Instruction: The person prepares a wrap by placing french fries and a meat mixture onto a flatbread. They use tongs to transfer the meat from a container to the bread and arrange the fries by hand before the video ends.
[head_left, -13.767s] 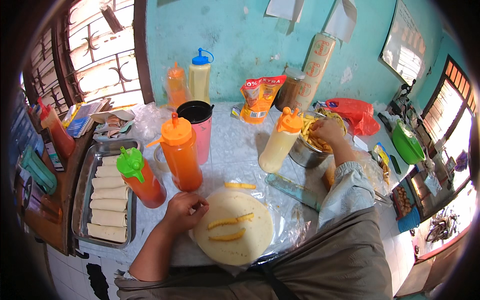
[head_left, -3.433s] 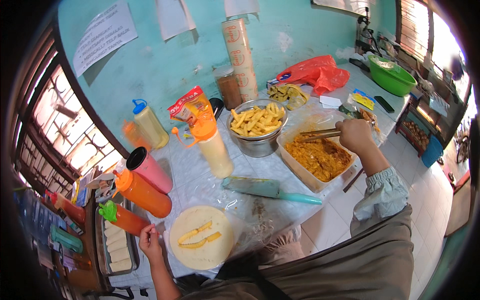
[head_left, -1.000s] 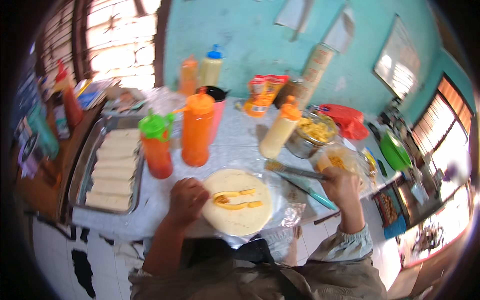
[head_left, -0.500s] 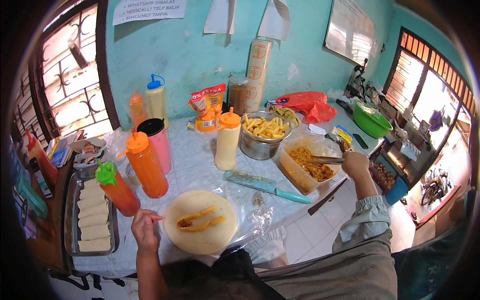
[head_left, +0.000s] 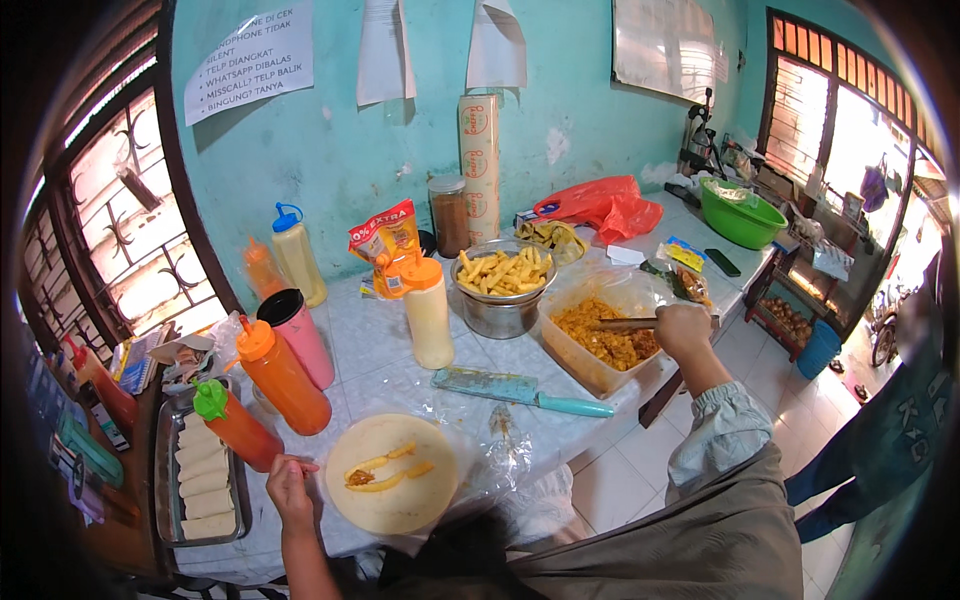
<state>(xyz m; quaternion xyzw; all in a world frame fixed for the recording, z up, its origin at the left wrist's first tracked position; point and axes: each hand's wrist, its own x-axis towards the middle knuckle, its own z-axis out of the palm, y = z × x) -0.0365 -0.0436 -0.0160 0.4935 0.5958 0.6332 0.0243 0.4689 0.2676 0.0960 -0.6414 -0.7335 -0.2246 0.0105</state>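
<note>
daylight is filling a barred window (head_left: 118, 225). papers (head_left: 386, 55) are hanging on the turquoise wall (head_left: 345, 170). the tiled floor (head_left: 635, 462) is gleaming.

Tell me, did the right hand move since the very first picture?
Yes: the right hand, then at the metal pot, has moved rightward and toward the person from that pot, to the plastic box.

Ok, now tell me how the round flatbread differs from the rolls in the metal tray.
The round flatbread lies flat and open, while the rolls are closed into long shapes. The flatbread shows fries and a dab of orange-brown filling on top; the rolls show no filling from here. The flatbread lies singly beside the left hand, the rolls in a row in the metal tray. Both are pale cream.
</note>
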